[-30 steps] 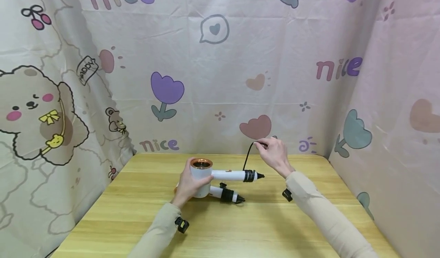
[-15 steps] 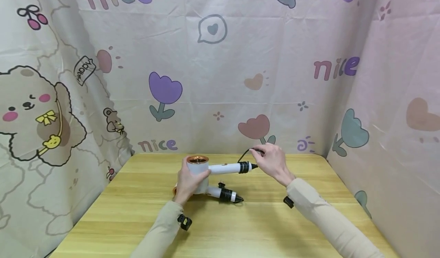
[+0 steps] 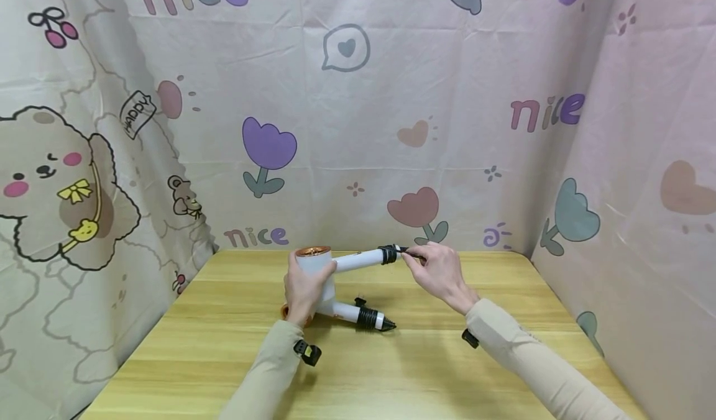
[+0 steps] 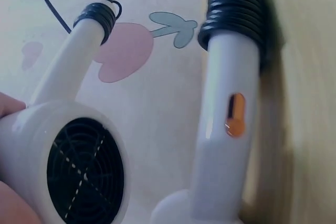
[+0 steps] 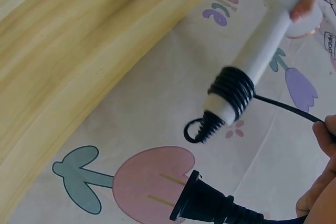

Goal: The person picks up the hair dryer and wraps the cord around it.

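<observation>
My left hand (image 3: 302,291) grips the barrel of a white hair dryer (image 3: 358,261) with a copper-coloured rim, holding it above the table. Black cord is coiled round the end of its handle. In the left wrist view its dark round grille (image 4: 85,174) shows. My right hand (image 3: 439,271) pinches the loose length of cord (image 5: 283,106) beside the handle's end. The two-pin plug (image 5: 202,200) on this cord appears below my fingers in the right wrist view. A second white hair dryer (image 3: 344,311) lies under the held one, its cord also wound round the handle.
The wooden table (image 3: 447,370) carries the second dryer, whose black plug (image 3: 360,301) sits just behind its handle. A printed curtain (image 3: 347,128) hangs behind the table and along both sides.
The held dryer's handle has tilted upward, and its barrel has moved slightly left. My right hand has come lower, bringing the cord down close to the handle's tip. The second dryer stays put.
</observation>
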The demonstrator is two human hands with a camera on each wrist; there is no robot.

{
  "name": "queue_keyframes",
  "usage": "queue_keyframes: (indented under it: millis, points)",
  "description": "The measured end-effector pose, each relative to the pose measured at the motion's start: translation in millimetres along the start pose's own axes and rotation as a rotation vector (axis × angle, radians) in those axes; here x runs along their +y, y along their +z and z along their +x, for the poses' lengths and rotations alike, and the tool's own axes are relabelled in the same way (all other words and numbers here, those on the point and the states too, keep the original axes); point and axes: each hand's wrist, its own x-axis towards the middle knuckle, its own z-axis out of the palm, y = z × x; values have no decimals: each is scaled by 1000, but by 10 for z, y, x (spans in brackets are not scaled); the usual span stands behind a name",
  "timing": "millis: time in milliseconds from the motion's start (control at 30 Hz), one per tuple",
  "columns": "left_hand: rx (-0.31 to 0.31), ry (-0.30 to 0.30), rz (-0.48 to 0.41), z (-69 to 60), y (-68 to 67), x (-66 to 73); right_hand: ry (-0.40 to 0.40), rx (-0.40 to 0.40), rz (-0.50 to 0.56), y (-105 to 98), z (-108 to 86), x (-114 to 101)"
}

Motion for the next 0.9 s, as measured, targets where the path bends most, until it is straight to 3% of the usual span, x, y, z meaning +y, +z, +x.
queue_keyframes:
  millis: [133, 233, 500, 667, 800, 900]
  points:
    - [39, -32, -1, 10, 37, 61, -45, 21, -14, 33, -43, 0]
    - [48, -64, -51, 23, 54, 94, -95, 26, -27, 64, -84, -2]
    - [13, -187, -290, 54, 26, 134, -155, -41, -27, 92, -184, -10]
    - [-22, -294, -459, 101, 26, 154, -183, -152, -48, 114, -228, 20]
    - [-45, -381, -545, 112, 36, 150, -127, -254, -18, 153, -279, 80]
    - [-83, -457, -598, 111, 34, 131, -24, -347, 60, 183, -306, 147]
